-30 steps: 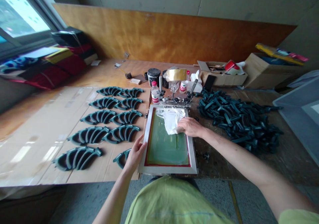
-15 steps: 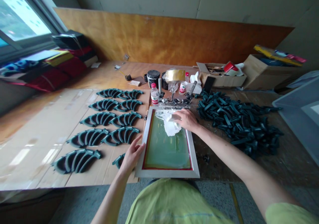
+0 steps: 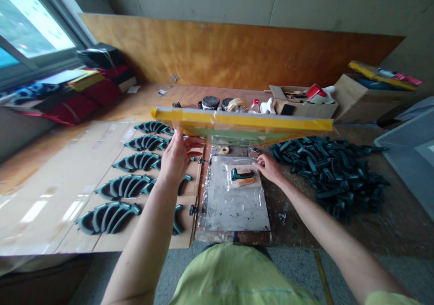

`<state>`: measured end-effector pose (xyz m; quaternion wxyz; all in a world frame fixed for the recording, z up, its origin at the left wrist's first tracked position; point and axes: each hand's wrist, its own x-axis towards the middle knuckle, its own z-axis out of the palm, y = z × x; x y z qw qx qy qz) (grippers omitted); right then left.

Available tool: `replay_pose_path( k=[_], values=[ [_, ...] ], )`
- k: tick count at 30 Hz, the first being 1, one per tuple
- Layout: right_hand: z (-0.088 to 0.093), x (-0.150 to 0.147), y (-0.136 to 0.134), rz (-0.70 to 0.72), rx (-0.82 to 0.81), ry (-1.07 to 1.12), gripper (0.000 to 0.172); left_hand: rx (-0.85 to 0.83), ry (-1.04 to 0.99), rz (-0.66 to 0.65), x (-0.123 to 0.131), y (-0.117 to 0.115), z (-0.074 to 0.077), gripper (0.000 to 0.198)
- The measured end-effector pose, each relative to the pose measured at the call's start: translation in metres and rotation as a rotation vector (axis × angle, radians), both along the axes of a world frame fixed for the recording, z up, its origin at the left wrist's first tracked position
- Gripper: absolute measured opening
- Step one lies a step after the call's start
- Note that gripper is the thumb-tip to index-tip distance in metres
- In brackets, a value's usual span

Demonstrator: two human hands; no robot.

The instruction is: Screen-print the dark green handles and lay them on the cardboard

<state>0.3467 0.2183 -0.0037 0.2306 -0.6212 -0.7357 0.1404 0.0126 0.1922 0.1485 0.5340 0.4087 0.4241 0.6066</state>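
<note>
A screen printing frame (image 3: 247, 120) edged with yellow tape is tilted up, seen almost edge-on. My left hand (image 3: 176, 153) holds it at the left side, fingertips against its underside. Below lies a metal base plate (image 3: 237, 210) bearing a small fixture (image 3: 233, 185), on which a dark green curved handle (image 3: 242, 174) rests. My right hand (image 3: 269, 167) is just right of the fixture, fingers loosely bent, with nothing visible in them. The white paste and the tool on the screen are hidden from view.
Rows of green handles (image 3: 108, 216) lie on cardboard (image 3: 57, 183) to the left. A heap of them (image 3: 325, 173) is on the right. Behind stand black tubs (image 3: 210, 102), a red-capped bottle (image 3: 255, 106) and cardboard boxes (image 3: 352, 99). A grey plastic bin (image 3: 403, 160) is at far right.
The frame has swung up from lying flat, uncovering the plate and handle. My left hand has risen with it. My right hand has left the white tool and moved right and slightly down.
</note>
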Motion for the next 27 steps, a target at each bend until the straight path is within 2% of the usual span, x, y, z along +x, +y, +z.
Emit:
replay_pose_path(
  k=[2,4,6,7,8,9,11,13,14,15,17,19,20,21,22,24,27],
  values=[
    [-0.012,-0.015,-0.018,0.147,-0.025,-0.042,0.036,0.01,-0.039,0.054,0.006,0.003,-0.001,0.048],
    [-0.012,-0.031,-0.03,0.22,-0.018,-0.073,0.029,-0.034,-0.056,0.123,0.014,-0.01,-0.018,0.048],
    [-0.004,-0.047,-0.043,0.193,0.013,-0.064,0.013,-0.215,-0.034,0.051,0.027,-0.036,-0.047,0.051],
    [0.001,-0.058,-0.053,0.168,0.043,-0.055,0.008,-0.368,-0.009,-0.048,0.034,-0.052,-0.064,0.053],
    [0.006,-0.069,-0.063,0.164,0.084,-0.051,0.007,-0.529,0.003,-0.218,0.042,-0.068,-0.081,0.057],
    [0.009,-0.081,-0.075,0.199,0.132,-0.054,0.008,-0.643,-0.015,-0.302,0.049,-0.084,-0.097,0.057],
    [0.009,-0.103,-0.096,0.408,0.212,-0.077,0.012,-0.751,-0.104,-0.337,0.056,-0.111,-0.122,0.047],
    [0.002,-0.108,-0.104,0.609,0.235,-0.089,0.017,-0.809,-0.164,-0.264,0.047,-0.128,-0.138,0.034],
    [-0.002,-0.1,-0.101,0.63,0.22,-0.098,0.019,-0.832,-0.159,-0.21,0.035,-0.134,-0.143,0.03],
    [-0.006,-0.084,-0.094,0.579,0.189,-0.124,0.02,-0.857,-0.12,-0.132,0.019,-0.139,-0.149,0.029],
    [-0.011,-0.031,-0.069,0.311,0.077,-0.264,0.018,-0.882,0.03,0.07,-0.023,-0.148,-0.161,0.031],
    [-0.012,0.036,-0.044,-0.014,-0.103,-0.558,0.026,-0.935,0.244,0.288,-0.069,-0.163,-0.177,0.032],
    [-0.011,0.068,-0.034,-0.143,-0.205,-0.717,0.032,-0.953,0.322,0.353,-0.089,-0.171,-0.187,0.033],
    [-0.01,0.097,-0.028,-0.208,-0.246,-0.768,0.035,-0.979,0.406,0.385,-0.106,-0.18,-0.197,0.036],
    [-0.009,0.121,-0.024,-0.233,-0.277,-0.806,0.036,-1.013,0.497,0.391,-0.12,-0.189,-0.207,0.039],
    [-0.009,0.154,-0.024,-0.216,-0.32,-0.839,0.036,-1.067,0.672,0.318,-0.136,-0.202,-0.226,0.045],
    [-0.012,0.171,-0.024,-0.148,-0.376,-0.869,0.036,-0.998,0.952,0.161,-0.142,-0.202,-0.246,0.053]
  ],
)
